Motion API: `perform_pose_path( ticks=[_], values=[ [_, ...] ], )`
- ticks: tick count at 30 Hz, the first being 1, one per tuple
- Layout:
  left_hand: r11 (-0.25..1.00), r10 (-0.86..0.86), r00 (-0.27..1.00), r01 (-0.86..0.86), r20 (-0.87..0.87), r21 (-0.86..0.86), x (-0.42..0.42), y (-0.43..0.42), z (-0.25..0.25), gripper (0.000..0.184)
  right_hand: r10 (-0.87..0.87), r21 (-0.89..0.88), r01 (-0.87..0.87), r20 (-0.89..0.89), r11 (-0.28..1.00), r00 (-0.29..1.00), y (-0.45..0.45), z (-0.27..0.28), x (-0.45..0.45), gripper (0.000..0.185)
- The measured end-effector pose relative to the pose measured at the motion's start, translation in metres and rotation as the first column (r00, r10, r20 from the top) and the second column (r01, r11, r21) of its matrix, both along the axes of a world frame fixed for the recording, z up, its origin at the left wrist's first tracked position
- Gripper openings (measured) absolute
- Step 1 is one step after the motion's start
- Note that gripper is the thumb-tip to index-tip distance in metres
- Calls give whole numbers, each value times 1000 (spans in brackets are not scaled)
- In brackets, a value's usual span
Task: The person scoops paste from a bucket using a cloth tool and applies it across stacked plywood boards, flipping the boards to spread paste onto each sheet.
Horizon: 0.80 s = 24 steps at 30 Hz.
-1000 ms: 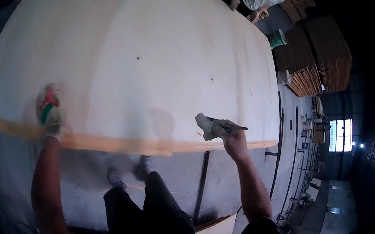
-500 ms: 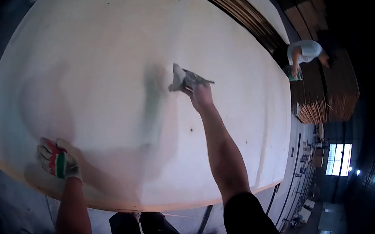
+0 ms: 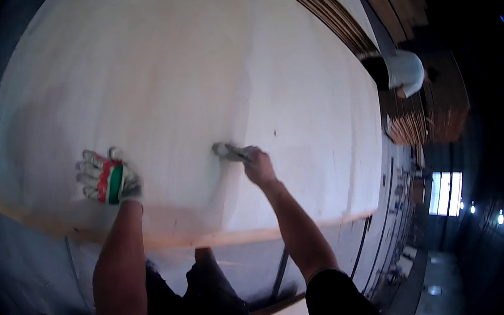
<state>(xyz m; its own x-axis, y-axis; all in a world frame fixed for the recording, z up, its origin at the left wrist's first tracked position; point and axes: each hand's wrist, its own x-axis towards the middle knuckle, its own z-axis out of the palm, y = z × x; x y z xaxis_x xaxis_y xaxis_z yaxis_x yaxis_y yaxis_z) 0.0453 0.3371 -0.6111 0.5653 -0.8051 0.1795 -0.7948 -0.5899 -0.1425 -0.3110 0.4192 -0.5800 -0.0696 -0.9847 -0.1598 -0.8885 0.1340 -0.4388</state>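
My left hand (image 3: 108, 177), in a pale work glove with red and green bands, is open with fingers spread over the large pale wooden sheet (image 3: 164, 93), near its front edge. Whether the palm presses on the wood cannot be told. My right hand (image 3: 259, 166) is closed around a grey scraper (image 3: 228, 151), which is blurred. Its broad end points left over the sheet, right of the left hand. The fingers of the right hand are partly hidden.
Beyond the sheet stands a stack of thin boards (image 3: 325, 9). A person in a white shirt (image 3: 405, 71) is beside more stacked sheets (image 3: 407, 129) at the right. The sheet's front edge (image 3: 168, 241) runs just ahead of my legs.
My left hand has shifted right and away from the front edge. My right hand and the scraper have moved left and nearer to me. The view has tilted, and the other person has turned.
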Motion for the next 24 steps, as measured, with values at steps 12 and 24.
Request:
perform_pose_path(
  ticks=[12,24],
  values=[
    [608,-794,522,669,-312,-428,205,-11,44,50,-486,206,442,430,873,761,148,82,299,27],
    [685,-709,676,728,-199,28,546,-74,63,60,-520,355,534,831,768,196,-37,137,450,23]
  ],
)
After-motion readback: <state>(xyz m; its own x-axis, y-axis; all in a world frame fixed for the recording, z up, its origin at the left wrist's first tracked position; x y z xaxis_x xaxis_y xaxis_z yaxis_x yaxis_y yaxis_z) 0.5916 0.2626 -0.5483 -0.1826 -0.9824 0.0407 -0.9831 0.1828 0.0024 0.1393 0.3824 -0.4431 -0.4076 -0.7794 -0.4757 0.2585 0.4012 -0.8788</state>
